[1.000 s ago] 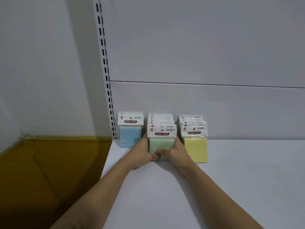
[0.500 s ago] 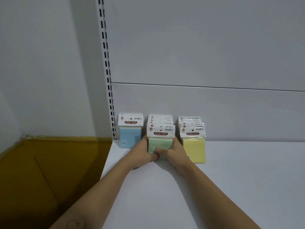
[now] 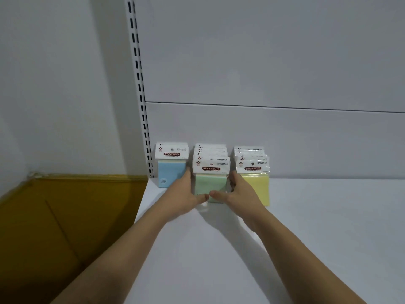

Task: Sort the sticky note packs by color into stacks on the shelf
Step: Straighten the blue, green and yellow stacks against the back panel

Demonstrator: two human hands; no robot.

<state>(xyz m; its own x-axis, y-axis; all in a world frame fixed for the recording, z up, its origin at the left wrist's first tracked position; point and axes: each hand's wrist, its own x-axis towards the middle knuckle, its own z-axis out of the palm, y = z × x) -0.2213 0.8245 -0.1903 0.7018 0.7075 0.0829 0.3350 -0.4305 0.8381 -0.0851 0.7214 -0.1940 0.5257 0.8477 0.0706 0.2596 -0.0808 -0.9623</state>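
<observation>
Three rows of sticky note packs stand upright against the back of the white shelf [image 3: 306,227]. A blue pack [image 3: 169,173] is on the left, a green stack [image 3: 210,183] in the middle, a yellow stack [image 3: 256,186] on the right. Each pack has a white "STICKY NOTE" header card. My left hand [image 3: 186,194] presses the left side of the green stack and my right hand [image 3: 237,195] presses its right side. Both thumbs meet across the front green pack's lower edge. The fingers are hidden behind the packs.
A slotted metal upright [image 3: 140,88] runs up the back panel just left of the blue pack. Left of the shelf edge lies a lower yellow-brown surface [image 3: 65,227]. The shelf extends wide to the right and toward me.
Both hands stay clamped on the green stack. The stack sits slightly squarer and further back. The view has shifted a little.
</observation>
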